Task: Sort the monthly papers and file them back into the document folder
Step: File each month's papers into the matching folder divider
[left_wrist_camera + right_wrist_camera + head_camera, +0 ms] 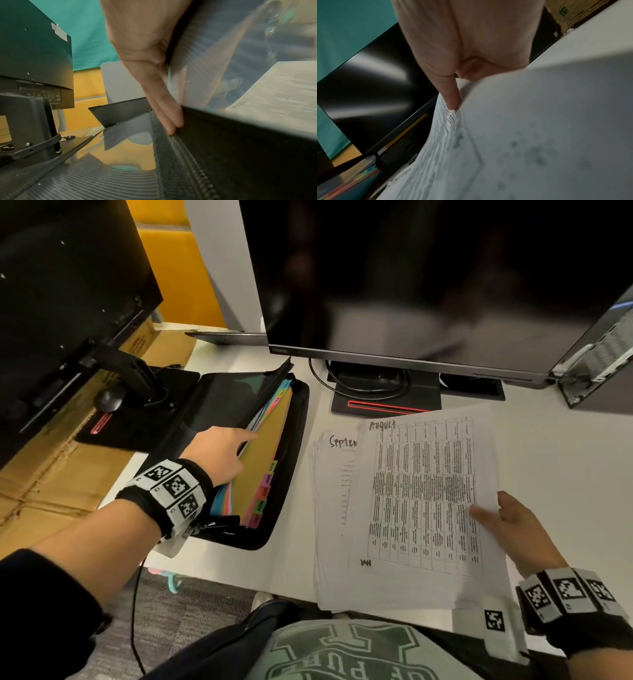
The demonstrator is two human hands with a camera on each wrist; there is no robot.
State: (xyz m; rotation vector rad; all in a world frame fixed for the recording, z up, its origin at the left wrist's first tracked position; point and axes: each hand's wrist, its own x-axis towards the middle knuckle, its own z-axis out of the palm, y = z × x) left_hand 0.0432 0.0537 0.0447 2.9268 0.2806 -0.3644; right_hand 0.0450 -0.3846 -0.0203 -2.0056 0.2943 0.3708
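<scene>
A black zip document folder [296, 470] lies open on the white desk, left of centre, with coloured month-tabbed dividers [263, 446] inside. My left hand [219, 451] reaches into it, its straight fingers [164, 106] slid between the dividers and pressing them back beside the folder's zip edge [188, 169]. A printed sheet [283, 94] shows inside the folder. My right hand [513, 529] pinches the right edge of a table-printed sheet headed "August" [424, 494], thumb [451, 97] on top. That sheet [539, 135] is lifted over a paper stack [330, 542] whose top page starts "Septem".
A large dark monitor [428, 278] on its stand [387, 402] with cables stands behind the papers. A second monitor [61, 302] and its arm base are at the left, over cardboard boxes [51, 474]. A computer tower [603, 361] stands at the right.
</scene>
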